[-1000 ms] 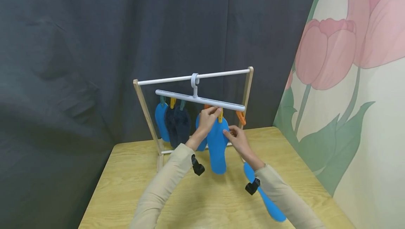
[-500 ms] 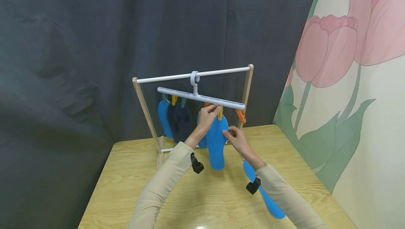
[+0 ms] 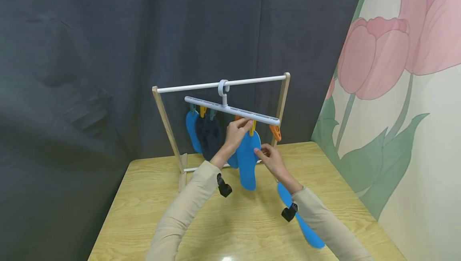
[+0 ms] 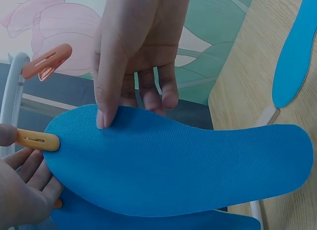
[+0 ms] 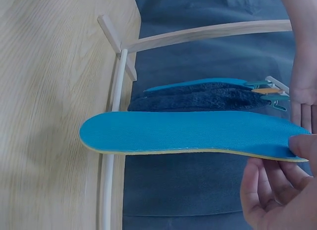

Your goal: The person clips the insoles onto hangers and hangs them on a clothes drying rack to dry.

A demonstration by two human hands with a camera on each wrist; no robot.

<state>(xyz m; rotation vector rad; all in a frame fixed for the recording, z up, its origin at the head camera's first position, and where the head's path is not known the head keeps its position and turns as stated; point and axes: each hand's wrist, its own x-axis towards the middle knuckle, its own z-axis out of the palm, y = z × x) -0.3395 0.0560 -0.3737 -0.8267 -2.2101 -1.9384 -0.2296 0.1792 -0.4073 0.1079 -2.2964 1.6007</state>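
Note:
A blue insole (image 3: 247,161) hangs by its wide end from a yellow clothespin (image 4: 38,140) under the grey hanger (image 3: 248,115). My left hand (image 3: 235,136) pinches that clothespin, its thumb at the clip's outer end. With thumb and fingers, my right hand (image 3: 271,157) pinches the insole's right edge a little below the clip. The yellowish underside rim of the insole (image 5: 198,151) shows in the right wrist view. Behind it, partly hidden by the left hand, hangs another blue insole (image 4: 163,220). An orange clothespin (image 3: 275,132) hangs with nothing in it at the hanger's right end.
A white-barred wooden rack (image 3: 191,88) carries the tilted hanger. On its left side hang a blue insole (image 3: 193,133) and dark fuzzy insoles (image 3: 209,137) in clips. Another blue insole (image 3: 309,231) lies on the table (image 3: 137,213), partly under my right forearm. A dark curtain stands behind.
The hanger has turned slightly; its left end and the items clipped there have shifted right and up in the head view. Both hands keep their holds on the clothespin and the insole.

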